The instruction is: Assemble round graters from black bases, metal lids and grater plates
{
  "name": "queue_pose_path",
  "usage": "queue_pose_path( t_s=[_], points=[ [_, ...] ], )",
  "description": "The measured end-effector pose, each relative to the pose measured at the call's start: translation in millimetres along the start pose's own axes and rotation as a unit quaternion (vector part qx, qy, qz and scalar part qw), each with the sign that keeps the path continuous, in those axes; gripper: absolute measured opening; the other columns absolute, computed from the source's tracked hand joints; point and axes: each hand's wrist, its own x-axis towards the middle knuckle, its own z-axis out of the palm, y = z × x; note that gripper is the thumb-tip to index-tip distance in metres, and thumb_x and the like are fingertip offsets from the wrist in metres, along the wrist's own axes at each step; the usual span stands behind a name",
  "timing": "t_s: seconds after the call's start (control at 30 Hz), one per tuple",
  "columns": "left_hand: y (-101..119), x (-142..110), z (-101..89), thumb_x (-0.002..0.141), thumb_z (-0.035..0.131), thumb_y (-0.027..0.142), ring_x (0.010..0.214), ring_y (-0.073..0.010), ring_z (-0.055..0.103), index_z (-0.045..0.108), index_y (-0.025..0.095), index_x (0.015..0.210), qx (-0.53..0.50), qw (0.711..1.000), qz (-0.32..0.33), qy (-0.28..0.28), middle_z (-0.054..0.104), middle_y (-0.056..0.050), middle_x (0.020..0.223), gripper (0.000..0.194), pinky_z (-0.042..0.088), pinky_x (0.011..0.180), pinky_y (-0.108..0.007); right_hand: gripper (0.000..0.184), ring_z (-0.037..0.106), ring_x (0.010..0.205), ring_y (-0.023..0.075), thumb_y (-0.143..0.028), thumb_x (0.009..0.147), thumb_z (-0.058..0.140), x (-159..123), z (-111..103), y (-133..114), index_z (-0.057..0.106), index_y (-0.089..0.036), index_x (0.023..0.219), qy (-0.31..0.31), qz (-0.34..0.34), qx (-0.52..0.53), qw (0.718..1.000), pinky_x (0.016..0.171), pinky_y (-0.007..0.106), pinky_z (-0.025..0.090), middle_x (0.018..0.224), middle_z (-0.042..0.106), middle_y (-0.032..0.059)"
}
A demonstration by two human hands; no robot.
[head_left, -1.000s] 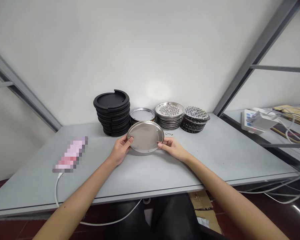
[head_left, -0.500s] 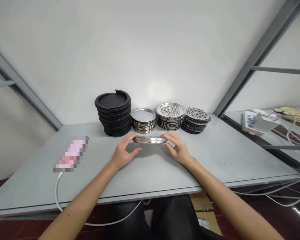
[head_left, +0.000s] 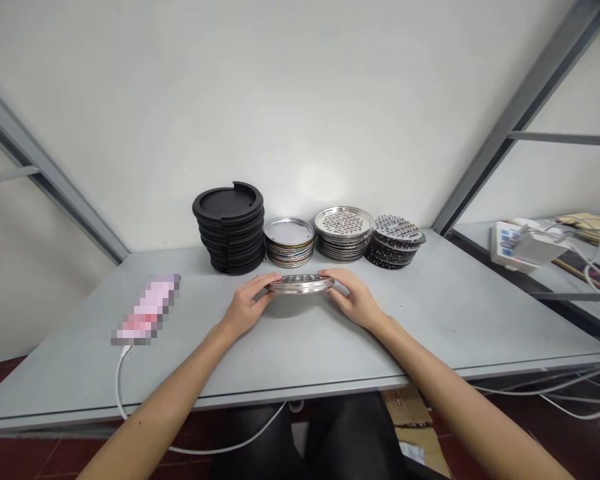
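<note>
While a matt black stack and a rough-topped metal stack stand behind, a shiny round metal piece, rim ridged, shows nearly edge-on above the smooth grey table. Left hand and right hand pinch its opposite edges narrowly, fingers on top, thumbs beneath.

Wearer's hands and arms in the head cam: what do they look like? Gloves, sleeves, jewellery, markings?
Left hand and right hand: both ungloved. Left forearm and right forearm: slim, no sleeves in frame, no watch or bracelet at either wrist. Small dark spot on the left forearm. No rings visible, though some fingers are partly hidden.
</note>
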Motion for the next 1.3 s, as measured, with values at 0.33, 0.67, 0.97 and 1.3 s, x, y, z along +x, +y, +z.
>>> queue_pose_path(
  t_s=[0.33,0.67,0.97,1.3],
  points=[
    [10.3,0.7,1.3,0.091,0.058,0.021,0.126,-0.0234,0.054,0.056,0.025,0.131,0.044,0.996,0.067,-0.047,0.060,-0.009,0.133,0.041,0.045,0.107,-0.047,0.032,0.063,0.103,0.0249,-0.021,0.091,0.053,1.0,-0.3,2.4,0.061,-0.025,0.121,0.012,-0.073,-0.067,0.995,0.089,0.046,0.051,0.112,0.069,0.0101],
    [8.5,-1.1,4.9,0.090,0.059,0.024,0.125,-0.0233,0.055,0.061,0.024,0.126,0.036,0.996,0.006,-0.080,0.058,-0.010,0.135,0.036,0.045,0.107,-0.046,0.033,0.063,0.104,0.0247,-0.019,0.085,0.058,-0.1,-6.2,4.1,0.063,-0.024,0.117,0.001,-0.054,-0.026,0.998,0.091,0.046,0.053,0.111,0.069,0.0093],
    [4.4,-4.7,7.5,0.086,0.066,0.036,0.130,-0.0263,0.050,0.055,0.024,0.132,0.086,0.983,-0.032,-0.158,0.053,-0.012,0.140,0.049,0.042,0.109,-0.047,0.029,0.062,0.098,0.0269,-0.016,0.079,0.060,1.2,-16.2,13.0,0.064,-0.020,0.107,-0.054,-0.081,-0.134,0.986,0.084,0.046,0.053,0.105,0.070,0.0107],
    [-4.5,-7.0,7.1,0.090,0.061,0.034,0.134,-0.0246,0.045,0.055,0.023,0.133,0.097,0.983,-0.010,-0.158,0.052,-0.010,0.142,0.045,0.040,0.112,-0.044,0.050,0.057,0.107,0.0277,-0.010,0.067,0.054,-0.6,-19.2,-4.1,0.059,-0.017,0.116,-0.161,-0.065,-0.091,0.981,0.092,0.045,0.048,0.115,0.064,0.0120]
  ],
)
